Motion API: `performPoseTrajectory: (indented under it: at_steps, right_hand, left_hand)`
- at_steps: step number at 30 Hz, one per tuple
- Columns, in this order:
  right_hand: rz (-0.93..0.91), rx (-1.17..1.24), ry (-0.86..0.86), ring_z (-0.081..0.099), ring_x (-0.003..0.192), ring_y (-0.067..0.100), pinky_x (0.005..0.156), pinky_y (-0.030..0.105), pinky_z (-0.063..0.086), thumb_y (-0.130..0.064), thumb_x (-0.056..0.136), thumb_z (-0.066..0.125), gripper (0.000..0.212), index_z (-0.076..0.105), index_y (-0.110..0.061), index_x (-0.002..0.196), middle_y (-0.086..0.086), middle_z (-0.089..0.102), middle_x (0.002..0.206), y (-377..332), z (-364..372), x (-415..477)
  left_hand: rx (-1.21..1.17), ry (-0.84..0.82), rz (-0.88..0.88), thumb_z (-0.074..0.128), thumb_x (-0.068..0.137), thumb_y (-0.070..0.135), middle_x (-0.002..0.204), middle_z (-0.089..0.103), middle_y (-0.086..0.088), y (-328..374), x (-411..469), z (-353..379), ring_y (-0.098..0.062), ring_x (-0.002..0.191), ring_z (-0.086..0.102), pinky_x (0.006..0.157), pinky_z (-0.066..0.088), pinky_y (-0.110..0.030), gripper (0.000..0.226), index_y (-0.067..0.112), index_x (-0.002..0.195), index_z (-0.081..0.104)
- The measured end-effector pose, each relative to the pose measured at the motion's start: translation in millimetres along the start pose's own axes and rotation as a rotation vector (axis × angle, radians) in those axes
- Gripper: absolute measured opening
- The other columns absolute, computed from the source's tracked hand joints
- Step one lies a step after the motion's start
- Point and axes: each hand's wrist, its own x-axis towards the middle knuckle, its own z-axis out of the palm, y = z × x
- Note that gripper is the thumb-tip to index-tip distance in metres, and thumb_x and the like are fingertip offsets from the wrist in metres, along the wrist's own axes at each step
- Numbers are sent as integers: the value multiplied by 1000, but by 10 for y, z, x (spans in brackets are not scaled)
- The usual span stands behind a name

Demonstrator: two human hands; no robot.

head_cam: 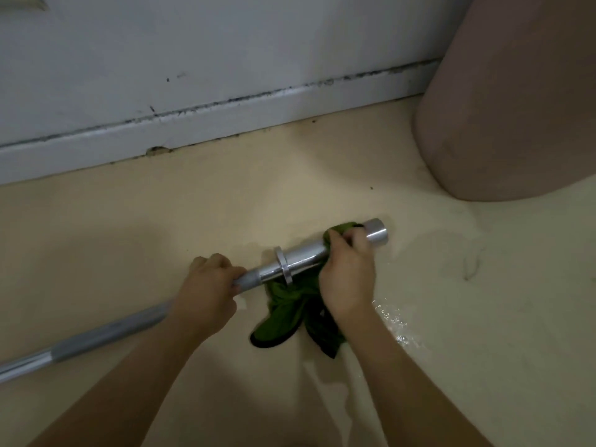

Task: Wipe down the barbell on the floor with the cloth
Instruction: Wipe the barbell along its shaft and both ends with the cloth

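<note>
Forearms reach in from the near edge. Your left grip (pixel 206 285) is clamped round the barbell (pixel 303 254) shaft just inside the collar (pixel 283 264). Your right grip (pixel 348 275) is clamped on the green cloth (pixel 283 314), which wraps the sleeve near its end cap. You seem to be on the sleeve, with the long shaft running left yet to wipe. Beyond lies bare floor (pixel 225 204) up to the skirting board (pixel 225 121). A pink rounded seat (pixel 516 108) stands near, past the bar's end.

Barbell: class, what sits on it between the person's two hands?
In the head view, the ring collar and a bare stretch of barbell lie between the left hand and right hand; green cloth trails beneath.
</note>
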Motion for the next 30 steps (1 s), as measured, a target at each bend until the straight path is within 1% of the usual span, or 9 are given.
performPoseTrajectory:
  at_steps: [5, 9, 13, 15, 18, 20, 23, 26, 30]
  right_hand:
    - [-264, -4, -140, 53, 97, 24, 81, 33, 49, -8, 83, 55, 51, 50, -18, 133, 6, 48, 120, -70, -9, -236]
    - [191, -39, -10, 57, 91, 35, 81, 32, 46, 0, 80, 47, 52, 55, -15, 128, 14, 44, 122, 486, -350, 313]
    - [75, 28, -134, 60, 85, 33, 80, 33, 49, -2, 81, 47, 46, 54, -15, 123, 11, 41, 128, -165, -74, -87]
    - [25, 222, -232, 59, 90, 19, 86, 24, 48, -11, 91, 50, 40, 51, -18, 131, 4, 44, 127, -406, 62, -339]
    - [436, 953, -390, 65, 102, 23, 90, 25, 49, -8, 91, 55, 29, 64, -18, 117, 8, 65, 115, -450, -218, -269]
    - [577, 1313, -469, 68, 99, 27, 87, 35, 55, -3, 89, 57, 29, 66, -12, 115, 13, 70, 109, -370, -528, -275]
    - [560, 1580, -520, 65, 104, 29, 86, 35, 55, -5, 83, 56, 36, 63, -6, 118, 16, 67, 114, -349, -838, -337]
    - [486, 1741, -584, 63, 105, 31, 86, 38, 54, -8, 76, 60, 49, 57, -3, 124, 18, 65, 115, -387, -1018, -387]
    - [330, 1790, -584, 63, 105, 27, 89, 40, 52, -15, 59, 75, 71, 56, -5, 126, 13, 66, 116, -361, -1267, -406]
  left_hand:
    - [126, 112, -27, 71, 69, 1, 87, 62, -7, 133, -182, 85, -29, 78, 54, 60, 47, -33, 49, 18, 115, 64]
    - [231, 115, -23, 79, 64, 5, 78, 62, -6, 145, -192, 113, -28, 69, 55, 51, 47, -33, 46, 17, 106, 67]
    - [172, 85, -99, 55, 79, 2, 97, 56, -1, 213, -111, 21, -23, 89, 49, 63, 38, -30, 48, 28, 118, 55]
    - [156, 57, -111, 50, 82, 4, 101, 54, 0, 201, -36, -4, -20, 90, 46, 67, 36, -27, 46, 30, 121, 51]
    - [125, -19, -127, 49, 86, 9, 100, 56, -2, 139, 85, -54, -20, 88, 48, 67, 35, -27, 37, 27, 117, 57]
    - [-44, 7, -187, 50, 90, 13, 108, 61, -5, 121, 80, -99, -23, 97, 55, 75, 42, -29, 34, 24, 120, 60]
    - [-717, 68, -216, 60, 88, 15, 120, 59, 13, 364, -134, -272, -8, 113, 54, 89, 40, -15, 37, 30, 121, 57]
    - [-1021, -250, -67, 64, 85, 22, 100, 57, 45, 691, -428, -427, 23, 100, 49, 80, 38, -1, 40, 52, 107, 51]
    - [-1027, -287, -84, 59, 90, 27, 91, 71, 10, 599, -569, -449, -7, 85, 64, 76, 49, -25, 9, 28, 95, 66]
